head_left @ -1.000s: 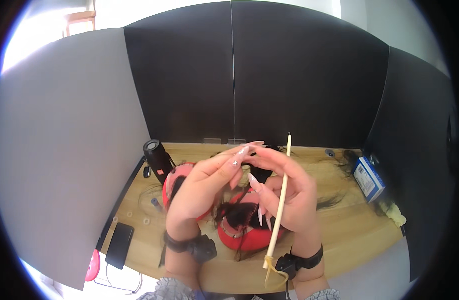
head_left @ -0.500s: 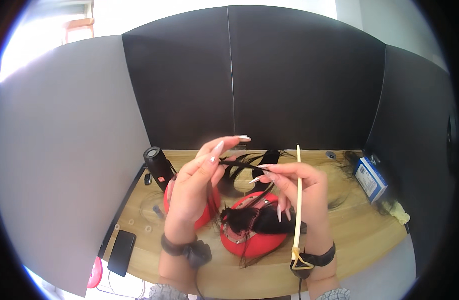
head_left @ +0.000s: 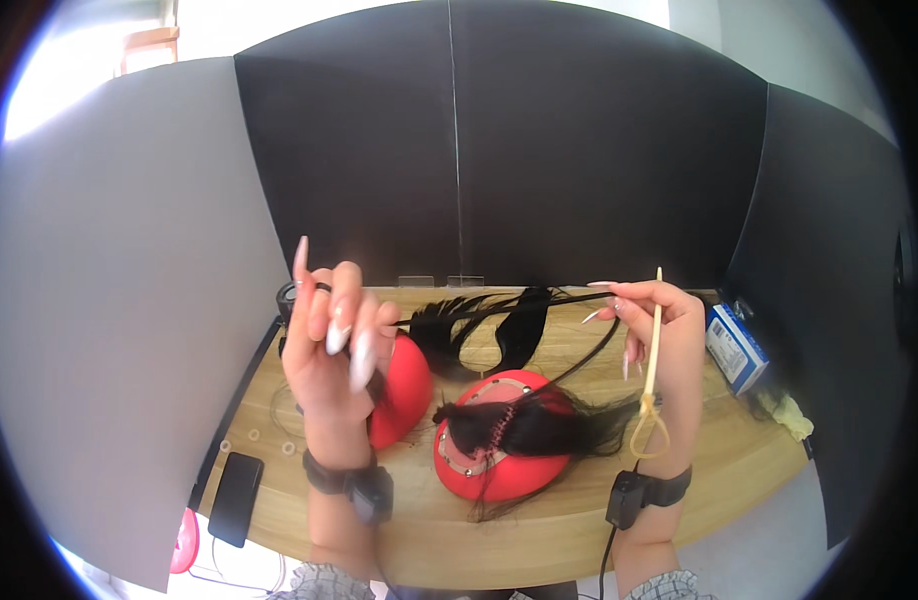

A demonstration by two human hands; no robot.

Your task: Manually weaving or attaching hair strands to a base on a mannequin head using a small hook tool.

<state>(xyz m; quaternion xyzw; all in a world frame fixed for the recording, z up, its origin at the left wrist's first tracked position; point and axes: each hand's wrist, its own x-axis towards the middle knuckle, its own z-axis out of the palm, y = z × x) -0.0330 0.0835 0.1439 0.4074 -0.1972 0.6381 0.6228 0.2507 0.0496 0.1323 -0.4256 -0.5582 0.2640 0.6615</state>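
A thin lock of black hair (head_left: 499,307) stretches between my hands. My right hand (head_left: 669,315) pinches it between thumb and fingertips; a pale yellow stick (head_left: 659,340) with a looped rubber band at its lower end lies along that hand. The lock's other end goes behind my left hand (head_left: 334,340), whose fingers are curled and blurred, one raised. From the right fingertips, hair also runs down to a gathered black hair bundle (head_left: 544,425) on a red dome (head_left: 499,485), with light mesh and pins. A second red dome (head_left: 404,390) is partly behind my left hand.
Loose black hair (head_left: 524,335) lies at the table's back. A blue-and-white box (head_left: 736,350) and yellow cloth (head_left: 787,415) are at the right. A black phone (head_left: 237,498) lies front left; a dark cylindrical speaker (head_left: 288,298) is mostly hidden. Dark partitions (head_left: 599,150) enclose the table.
My hands have moved apart, left hand to the left and right hand to the right, drawing the lock out longer between them. The stick has shifted right with my right hand.
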